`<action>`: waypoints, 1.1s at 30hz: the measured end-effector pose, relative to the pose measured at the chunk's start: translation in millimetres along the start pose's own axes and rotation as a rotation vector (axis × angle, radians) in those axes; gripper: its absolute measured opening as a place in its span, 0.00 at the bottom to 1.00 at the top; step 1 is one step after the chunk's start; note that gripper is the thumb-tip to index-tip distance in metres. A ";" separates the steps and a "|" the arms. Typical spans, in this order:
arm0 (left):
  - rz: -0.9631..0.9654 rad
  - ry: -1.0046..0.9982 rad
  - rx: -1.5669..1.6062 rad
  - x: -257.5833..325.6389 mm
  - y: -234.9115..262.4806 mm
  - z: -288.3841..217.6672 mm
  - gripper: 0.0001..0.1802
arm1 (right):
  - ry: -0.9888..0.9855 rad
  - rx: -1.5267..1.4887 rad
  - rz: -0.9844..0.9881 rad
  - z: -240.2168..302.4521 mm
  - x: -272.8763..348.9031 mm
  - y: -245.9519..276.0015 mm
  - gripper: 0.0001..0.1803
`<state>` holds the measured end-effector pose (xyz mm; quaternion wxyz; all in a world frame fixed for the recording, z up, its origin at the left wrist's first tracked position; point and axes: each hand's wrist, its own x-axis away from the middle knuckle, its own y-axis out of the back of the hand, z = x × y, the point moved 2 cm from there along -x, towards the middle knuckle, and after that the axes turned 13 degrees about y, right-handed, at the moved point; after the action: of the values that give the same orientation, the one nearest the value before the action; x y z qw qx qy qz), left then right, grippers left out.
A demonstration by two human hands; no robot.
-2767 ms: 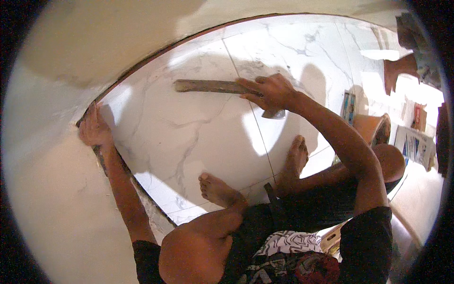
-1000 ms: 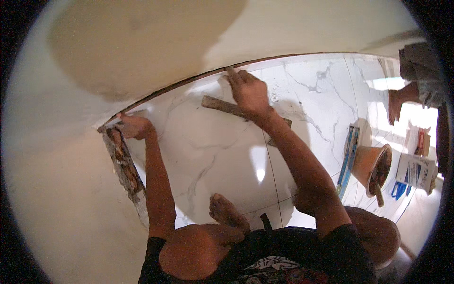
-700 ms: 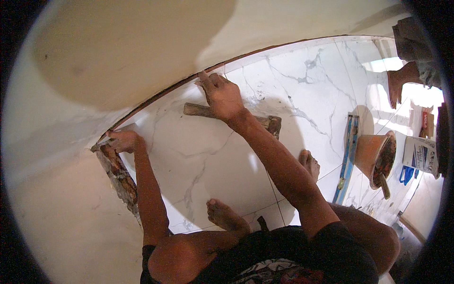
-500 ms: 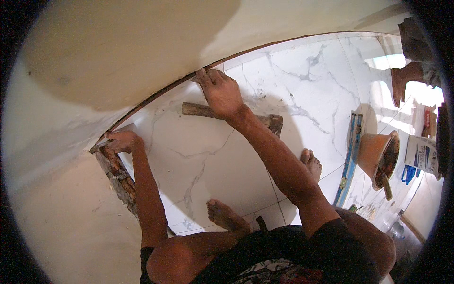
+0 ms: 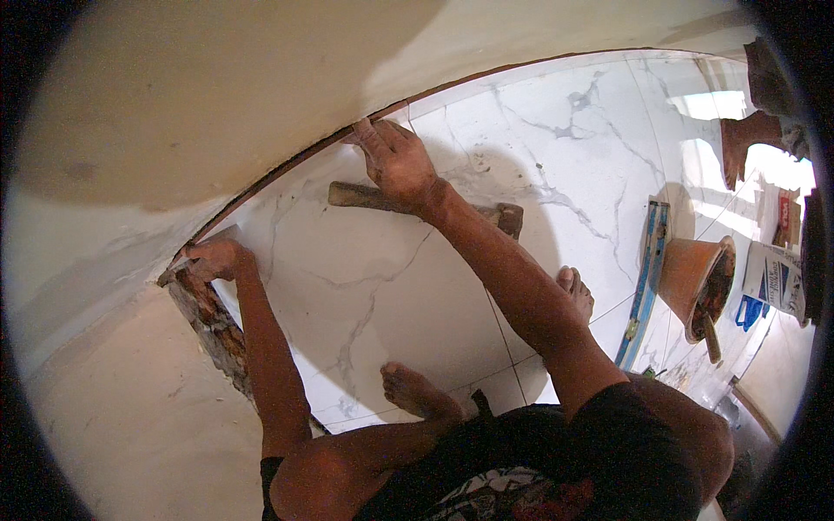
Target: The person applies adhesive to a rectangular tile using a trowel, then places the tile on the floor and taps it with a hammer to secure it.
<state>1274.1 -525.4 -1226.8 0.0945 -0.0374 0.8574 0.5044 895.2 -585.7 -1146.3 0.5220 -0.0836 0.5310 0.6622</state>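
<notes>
A white marbled skirting tile point(image 5: 306, 165) stands on edge along the foot of the wall, with a thin reddish-brown line on top. At the corner, my left hand point(image 5: 219, 259) has its fingers curled over the tile's end, partly hidden. Farther along, close to a joint, my right hand point(image 5: 401, 170) grips the tile's upper edge with bent fingers. Below that hand lies a hammer point(image 5: 352, 196) with a worn wooden handle and a dark block-like head, its middle hidden by my forearm. Rough broken mortar point(image 5: 213, 326) shows at the wall's base beside my left arm.
White marbled floor tiles point(image 5: 347, 286) lie under my bare feet. On the right are a blue spirit level point(image 5: 643, 282), an orange tub point(image 5: 682, 267) with a handled tool in it, and a white printed package point(image 5: 773, 278). Another person's foot point(image 5: 738, 143) is at the far right.
My view has shifted slightly. Both hands remain on the skirting tile in nearly the same places, and the tools on the floor have not moved.
</notes>
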 end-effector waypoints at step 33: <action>0.009 -0.058 0.051 -1.4 12.4 -10.2 0.36 | -0.100 0.151 -0.014 -0.6 11.5 11.3 0.37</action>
<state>1272.2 -528.3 -1211.0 0.1180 -0.0163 0.8671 0.4836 881.1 -578.0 -1147.2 0.5574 -0.0144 0.5521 0.6199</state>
